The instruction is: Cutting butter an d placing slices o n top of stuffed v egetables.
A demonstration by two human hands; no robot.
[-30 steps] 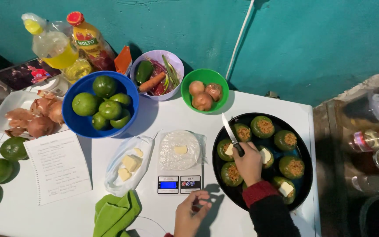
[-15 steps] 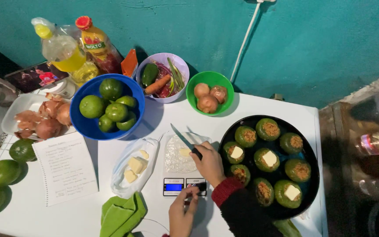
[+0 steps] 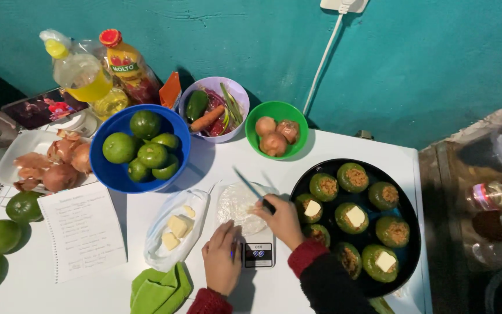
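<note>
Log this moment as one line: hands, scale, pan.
left hand: resting on scale | right hand: holding knife over scale dish | pan: stuffed peppers, three topped with butter

Stuffed peppers (image 3: 355, 216): eight
Limes in blue bowl (image 3: 152, 155): six
Onions in green bowl (image 3: 273, 142): three
Bottles (image 3: 82, 75): two

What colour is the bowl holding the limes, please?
Blue; the bowl shows clearly in the head view.
</note>
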